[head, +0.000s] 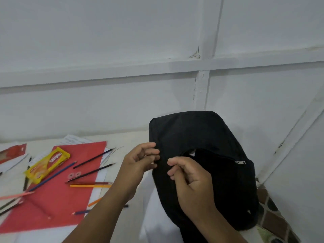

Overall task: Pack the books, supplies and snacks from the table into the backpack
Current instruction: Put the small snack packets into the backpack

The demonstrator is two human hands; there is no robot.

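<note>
Opening backpack (201, 137) at tabletop's right edge; left hand (140, 160), right hand (189, 179) pinching its fabric; next needs zipper (240, 162) pulled wider.

The backpack (201, 137) hid its own inside; only a sliver of white showed through the part-open zip. The left hand (140, 163) and right hand (190, 183) covered its near-left edge, so their grip there stayed unclear. The red folder (57, 195) ran off the near-left edge (pencils there were blurred), and the snack pack (47, 164) lettering was unreadable
</note>
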